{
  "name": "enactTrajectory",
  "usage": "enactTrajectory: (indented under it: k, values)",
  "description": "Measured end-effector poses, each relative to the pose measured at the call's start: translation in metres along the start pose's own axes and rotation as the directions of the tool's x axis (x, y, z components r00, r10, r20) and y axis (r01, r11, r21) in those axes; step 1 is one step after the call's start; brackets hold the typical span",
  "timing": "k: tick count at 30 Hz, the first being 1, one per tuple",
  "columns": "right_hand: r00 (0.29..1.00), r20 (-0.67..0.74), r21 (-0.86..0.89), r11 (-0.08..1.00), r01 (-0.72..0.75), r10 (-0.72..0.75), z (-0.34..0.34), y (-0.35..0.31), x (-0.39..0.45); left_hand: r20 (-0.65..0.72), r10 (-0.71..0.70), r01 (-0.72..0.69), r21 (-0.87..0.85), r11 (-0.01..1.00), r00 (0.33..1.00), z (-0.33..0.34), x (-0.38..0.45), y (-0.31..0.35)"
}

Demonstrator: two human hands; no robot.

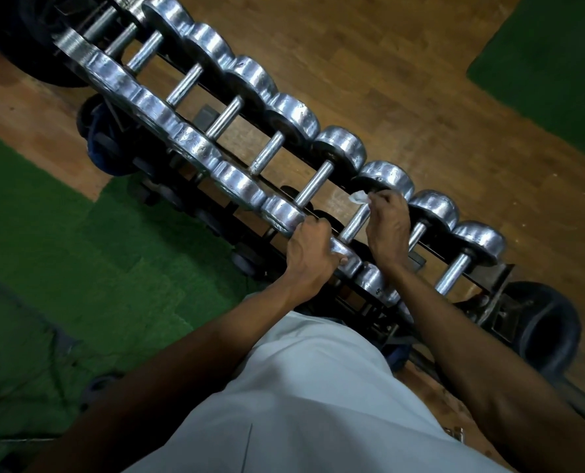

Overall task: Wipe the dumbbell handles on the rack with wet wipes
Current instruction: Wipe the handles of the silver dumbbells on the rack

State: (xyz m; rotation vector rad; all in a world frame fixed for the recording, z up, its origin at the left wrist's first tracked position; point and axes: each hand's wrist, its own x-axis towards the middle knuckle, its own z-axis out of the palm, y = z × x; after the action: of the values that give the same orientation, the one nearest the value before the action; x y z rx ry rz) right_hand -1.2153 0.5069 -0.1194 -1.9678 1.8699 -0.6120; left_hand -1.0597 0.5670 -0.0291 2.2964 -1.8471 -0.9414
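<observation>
The person's right hand [388, 224] pinches a crumpled white wet wipe [359, 197] against the far end of one dumbbell handle [354, 224]. The left hand [309, 249] is curled over that dumbbell's near chrome head [347, 259]. It sits near the right end of the rack [489, 279], with a green mat [79, 250] left of the rack and wood floor [420, 80] beyond.

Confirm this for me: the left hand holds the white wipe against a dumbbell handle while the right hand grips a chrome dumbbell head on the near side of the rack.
The hands are swapped. In the head view, the right hand holds the white wipe against the dumbbell handle, while the left hand grips the chrome dumbbell head on the near side of the rack.
</observation>
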Motion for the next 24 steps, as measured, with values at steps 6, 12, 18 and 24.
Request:
enactTrajectory:
  k: [6,12,18,24]
  values:
    - [0.844,0.331,0.05,0.902,0.43,-0.421,-0.003,0.02,-0.016,-0.022,0.011,-0.011,-0.013,1.0,1.0,0.001,0.001,-0.002]
    - [0.733,0.513,-0.121,0.808,0.576,-0.446,-0.017,0.011,-0.011,-0.025,0.0,0.0,-0.013,1.0,1.0,0.003,0.002,-0.001]
    - [0.811,0.566,-0.427,0.789,0.441,-0.146,-0.021,0.01,0.012,-0.022,0.005,-0.005,0.002,1.0,1.0,0.003,0.001,-0.002]
    - [0.532,0.752,-0.014,0.797,0.603,-0.389,-0.025,0.002,-0.001,-0.028,0.016,-0.016,-0.012,1.0,0.999,0.003,0.002,-0.003]
